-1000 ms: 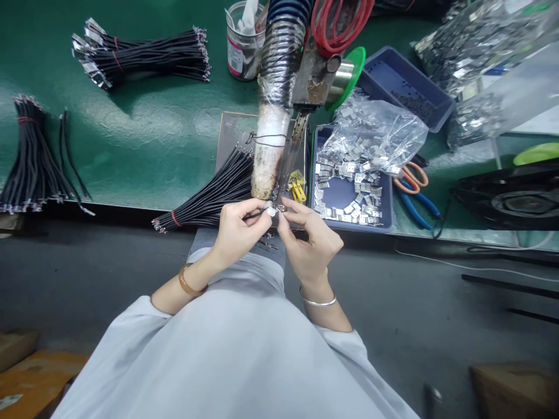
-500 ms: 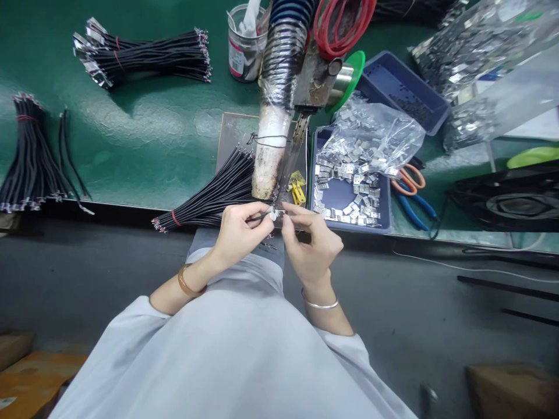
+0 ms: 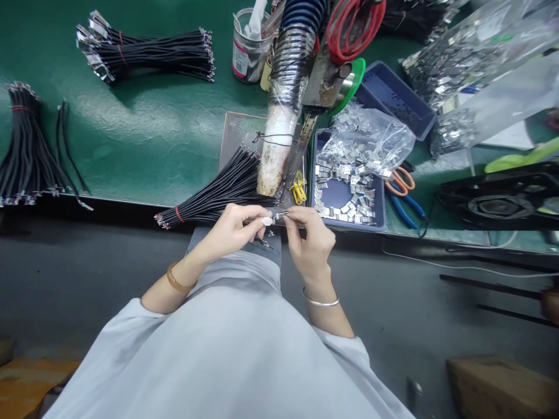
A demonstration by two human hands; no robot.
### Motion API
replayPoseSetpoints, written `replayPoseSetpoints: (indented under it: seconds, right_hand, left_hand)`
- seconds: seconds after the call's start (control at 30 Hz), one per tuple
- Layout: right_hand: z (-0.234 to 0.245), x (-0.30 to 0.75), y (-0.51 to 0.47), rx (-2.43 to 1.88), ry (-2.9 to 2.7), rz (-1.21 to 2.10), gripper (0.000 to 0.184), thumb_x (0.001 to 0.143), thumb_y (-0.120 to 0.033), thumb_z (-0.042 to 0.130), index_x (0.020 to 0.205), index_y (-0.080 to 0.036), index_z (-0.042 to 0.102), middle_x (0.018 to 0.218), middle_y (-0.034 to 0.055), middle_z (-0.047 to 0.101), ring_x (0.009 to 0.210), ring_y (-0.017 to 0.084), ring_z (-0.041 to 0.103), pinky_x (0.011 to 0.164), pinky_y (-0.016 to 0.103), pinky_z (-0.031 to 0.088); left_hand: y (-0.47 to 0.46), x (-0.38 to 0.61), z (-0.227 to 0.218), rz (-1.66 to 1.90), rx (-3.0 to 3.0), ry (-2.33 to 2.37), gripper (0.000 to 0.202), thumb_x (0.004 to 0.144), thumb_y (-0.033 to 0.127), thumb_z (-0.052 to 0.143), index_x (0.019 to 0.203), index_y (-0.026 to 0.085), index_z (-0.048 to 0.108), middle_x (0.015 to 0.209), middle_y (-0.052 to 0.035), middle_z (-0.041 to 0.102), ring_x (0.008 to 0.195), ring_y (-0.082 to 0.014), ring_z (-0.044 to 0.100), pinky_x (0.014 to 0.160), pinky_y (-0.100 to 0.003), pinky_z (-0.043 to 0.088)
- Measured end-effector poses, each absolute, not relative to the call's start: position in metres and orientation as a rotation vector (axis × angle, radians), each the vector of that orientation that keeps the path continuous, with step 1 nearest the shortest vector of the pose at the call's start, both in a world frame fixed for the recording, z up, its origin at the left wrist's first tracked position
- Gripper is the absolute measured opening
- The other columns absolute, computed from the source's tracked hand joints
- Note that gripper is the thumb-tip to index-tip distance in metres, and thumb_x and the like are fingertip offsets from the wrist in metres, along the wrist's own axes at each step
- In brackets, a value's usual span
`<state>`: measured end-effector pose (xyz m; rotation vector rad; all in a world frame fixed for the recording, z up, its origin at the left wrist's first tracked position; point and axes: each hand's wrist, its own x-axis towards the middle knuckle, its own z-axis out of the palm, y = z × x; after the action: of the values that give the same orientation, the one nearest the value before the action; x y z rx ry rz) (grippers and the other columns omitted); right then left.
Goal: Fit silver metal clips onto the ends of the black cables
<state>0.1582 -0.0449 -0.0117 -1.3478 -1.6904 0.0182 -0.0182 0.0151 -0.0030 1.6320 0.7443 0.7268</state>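
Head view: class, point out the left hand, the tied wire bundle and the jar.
left hand [image 3: 231,230]: head view, back of the hand.
wire bundle [image 3: 218,198]: head view, middle of the black wires.
jar [image 3: 240,58]: head view, its label.

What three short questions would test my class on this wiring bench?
1. True or false: the blue tray lies to the left of the left hand.
2. The left hand pinches a thin wire against the small metal clip in the grip of the right hand. What colour tie binds the wire bundle beside the left hand? A red; B yellow; C white.
3. Fill in: the scissors beside the tray have ___ handles.
Key: 1 false; 2 A; 3 orange.
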Motion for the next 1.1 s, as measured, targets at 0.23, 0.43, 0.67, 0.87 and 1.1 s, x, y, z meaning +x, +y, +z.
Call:
replayPoseSetpoints:
  seconds: [0.23, 0.43, 0.67, 0.87, 1.1]
  right_hand:
    - [-0.004, 0.158, -0.05, -1.28, -1.911, -0.194, 0.007, 0.095, -0.018, 0.067, 0.1, -0.023, 0.068, 0.058, -0.0074, 0.065, 0.042, 0.008, 0.052, 0.048, 0.022, 0.042]
    - [-0.003, 0.156, -0.052, -1.46, -1.61, 0.387, 0.011, 0.094, -0.023, 0.065, 0.083, -0.022, 0.065, 0.053, -0.0098, 0.052, 0.039, 0.006, 0.041, 0.041, 0.019, 0.033]
    - [-0.002, 0.162, -0.059, -1.279, -1.178, 0.202, 0.01, 0.1, -0.025, 0.059, 0.109, -0.025, 0.062, 0.065, -0.0078, 0.068, 0.039, 0.007, 0.055, 0.039, 0.017, 0.041]
    - [-0.013, 0.154, -0.054, -1.329, -1.537, 0.085, 0.015, 0.092, -0.011, 0.069, 0.097, -0.025, 0.066, 0.102, 0.003, 0.082, 0.094, 0.019, 0.081, 0.079, 0.03, 0.067]
    - [-0.018, 0.145, -0.042, -1.355, -1.526, -0.017, 0.015, 0.09, -0.009, 0.069, 0.09, -0.023, 0.064, 0.101, 0.0041, 0.082, 0.093, 0.019, 0.081, 0.074, 0.027, 0.065]
  left_hand:
    - [0.02, -0.019, 0.003, 0.702, 1.579, 0.714, 0.027, 0.09, 0.02, 0.055, 0.067, 0.015, 0.068, 0.054, 0.0014, 0.061, 0.049, -0.0079, 0.046, 0.05, -0.02, 0.036]
    - [0.017, -0.016, -0.003, 0.72, 1.53, 0.693, 0.02, 0.083, 0.026, 0.063, 0.077, 0.012, 0.076, 0.055, 0.0021, 0.057, 0.051, -0.008, 0.043, 0.05, -0.02, 0.034]
    - [0.011, -0.003, -0.007, 0.886, 1.415, 0.854, 0.019, 0.078, 0.027, 0.063, 0.069, 0.012, 0.071, 0.052, 0.0057, 0.044, 0.049, -0.005, 0.028, 0.047, -0.021, 0.022]
    - [0.012, 0.001, -0.009, 0.902, 1.396, 0.893, 0.02, 0.079, 0.029, 0.062, 0.07, 0.013, 0.07, 0.055, 0.0037, 0.048, 0.052, -0.0071, 0.037, 0.049, -0.02, 0.029]
    - [0.011, 0.009, -0.006, 0.991, 1.436, 1.021, 0.019, 0.08, 0.029, 0.062, 0.071, 0.014, 0.068, 0.055, 0.0041, 0.049, 0.053, -0.0074, 0.038, 0.051, -0.02, 0.033]
